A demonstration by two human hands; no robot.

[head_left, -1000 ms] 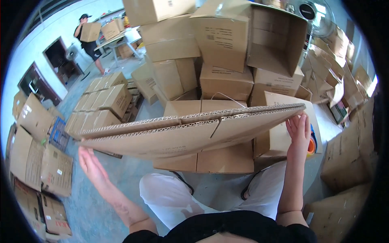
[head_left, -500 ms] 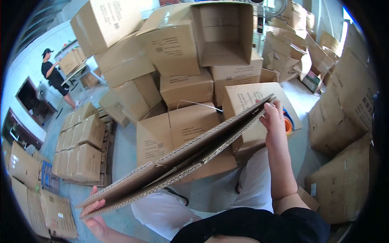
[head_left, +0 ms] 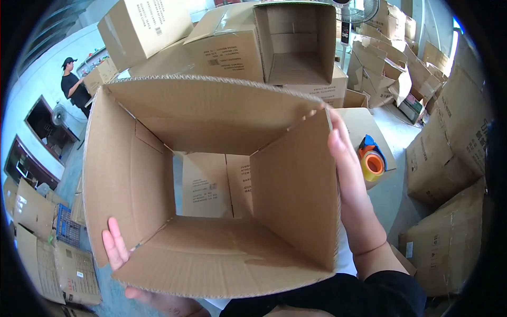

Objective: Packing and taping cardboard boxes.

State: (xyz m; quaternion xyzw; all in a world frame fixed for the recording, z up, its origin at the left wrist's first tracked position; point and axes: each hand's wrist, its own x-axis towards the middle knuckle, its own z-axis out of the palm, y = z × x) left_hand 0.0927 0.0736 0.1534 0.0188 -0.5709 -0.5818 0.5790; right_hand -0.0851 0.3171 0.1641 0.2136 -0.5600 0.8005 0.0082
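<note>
A brown cardboard box (head_left: 222,259), unfolded into a hollow sleeve, is held up in front of me. Both its ends gape, and through it I see a printed carton (head_left: 203,185) lower down. My left hand (head_left: 116,248) grips the near left corner, fingers inside the wall and thumb beneath. At the far right corner my right hand (head_left: 340,142) is wrapped on the edge, some of its fingers hidden behind the cardboard. Past my right wrist, a tape dispenser (head_left: 372,158) with a blue and orange body and a yellow roll rests on a carton.
Stacked cartons (head_left: 227,53) stand ahead, one with its open side (head_left: 296,47) toward me. Large cartons (head_left: 443,232) crowd the right side. Flattened cardboard (head_left: 39,259) and a blue crate (head_left: 67,224) are at left. A person (head_left: 74,84) in black stands far left near a fan (head_left: 60,116).
The cardboard was a nearly flat, slanted fold; now it is spread into an open rectangular box. My hands have drawn its sides apart, the left one staying low and the right one high.
</note>
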